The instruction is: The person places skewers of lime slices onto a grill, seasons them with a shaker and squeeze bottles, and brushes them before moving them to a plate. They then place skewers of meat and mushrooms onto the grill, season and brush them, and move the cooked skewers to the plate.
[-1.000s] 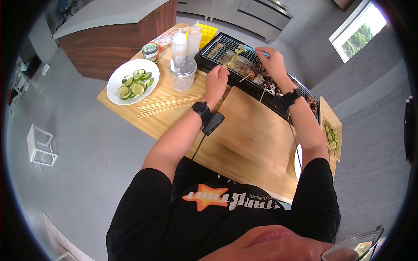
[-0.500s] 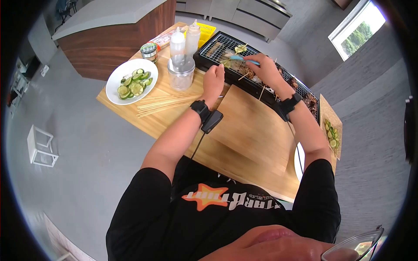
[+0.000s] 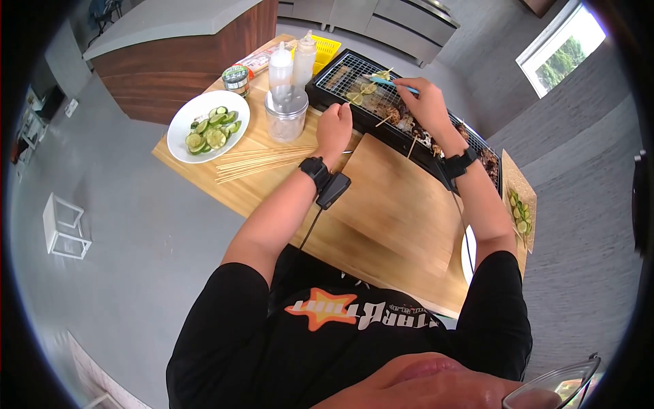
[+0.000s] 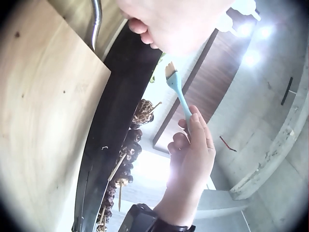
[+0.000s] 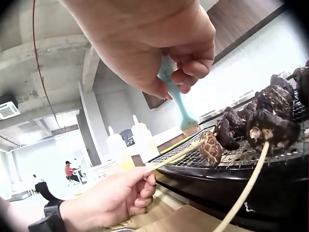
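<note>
My right hand grips the handle of a light blue basting brush, its bristles pointing down over the grill. Fingers curled, my left hand pinches the near end of a wooden skewer at the grill's front edge. Thin green vegetable slices line up beyond that hand over the wire grate, and the brush head overlaps the far ones in the head view. Skewered browned mushrooms lie on the grill beside my right hand.
A wooden board lies in front of the grill. Left of it are loose bamboo skewers, a lidded clear jar, squeeze bottles and a white bowl of green slices. More slices lie on a board at right.
The brush swept toward me along the green slices, then back to their far end. The slices, raised at first, now sit lower over the grate. My left hand stayed nearly in place.
</note>
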Motion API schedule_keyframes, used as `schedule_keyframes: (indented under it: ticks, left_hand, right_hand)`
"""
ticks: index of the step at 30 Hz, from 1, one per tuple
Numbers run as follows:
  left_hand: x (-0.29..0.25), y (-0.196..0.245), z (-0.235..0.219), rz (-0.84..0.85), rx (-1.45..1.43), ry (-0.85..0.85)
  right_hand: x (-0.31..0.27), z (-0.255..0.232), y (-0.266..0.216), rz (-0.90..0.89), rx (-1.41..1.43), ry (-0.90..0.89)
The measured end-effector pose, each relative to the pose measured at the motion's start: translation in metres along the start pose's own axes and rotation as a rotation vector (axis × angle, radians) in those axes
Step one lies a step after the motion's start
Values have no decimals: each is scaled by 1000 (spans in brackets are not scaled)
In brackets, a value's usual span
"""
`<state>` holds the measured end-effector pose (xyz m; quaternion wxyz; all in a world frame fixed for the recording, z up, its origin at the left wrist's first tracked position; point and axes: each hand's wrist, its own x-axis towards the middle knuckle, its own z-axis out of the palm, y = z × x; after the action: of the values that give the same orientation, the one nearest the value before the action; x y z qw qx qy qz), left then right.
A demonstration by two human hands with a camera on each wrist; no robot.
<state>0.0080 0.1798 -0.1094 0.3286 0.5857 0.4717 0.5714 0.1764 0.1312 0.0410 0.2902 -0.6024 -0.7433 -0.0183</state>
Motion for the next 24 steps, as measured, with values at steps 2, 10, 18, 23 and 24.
schedule_keyframes:
  ticks: [2, 10, 18, 23, 24]
  left_hand:
    - [-2, 4, -2, 4, -53, 17]
    - [0, -1, -1, 25, -120, -2]
    - [-4, 2, 1, 0, -177, -50]
    - [-2, 0, 3, -55, -209, -125]
    - [-3, 2, 1, -56, -228, -137]
  right_hand:
    - [-1, -3, -4, 89, -10, -55]
    - [8, 6, 13, -122, -6, 189]
    - [23, 17, 38, -14, -89, 92]
    - [21, 26, 56, -32, -69, -29]
    - [20, 19, 49, 5, -21, 7]
